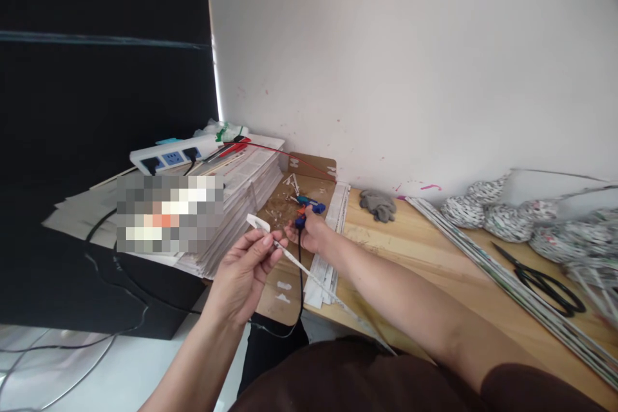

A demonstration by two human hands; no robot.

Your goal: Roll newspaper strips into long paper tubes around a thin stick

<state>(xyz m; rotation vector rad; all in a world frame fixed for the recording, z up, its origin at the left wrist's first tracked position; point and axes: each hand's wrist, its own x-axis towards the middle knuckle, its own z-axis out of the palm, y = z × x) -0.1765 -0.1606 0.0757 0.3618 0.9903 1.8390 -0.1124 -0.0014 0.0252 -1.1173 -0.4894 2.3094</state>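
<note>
My left hand (247, 267) pinches a thin rolled newspaper tube (316, 281) near its far end, where a loose white paper flap folds out past the fingertips. From there the tube slants down to the right, passing under my right forearm toward my lap. My right hand (315, 232) is closed round a blue hot glue gun (316, 207) with an orange trigger. A black cord hangs from the gun's handle. Beneath the gun lies a brown cardboard sheet (275, 299) with dried glue drips; my fingers partly hide the handle.
Left stands a tall newspaper stack (261, 167) with a white power strip (174, 153) on it and a blurred patch in front. On the wooden table (376, 257) are cut paper strips (316, 290), a grey glove (378, 206), long paper tubes (483, 277), black scissors (541, 283) and woven paper pieces (512, 222).
</note>
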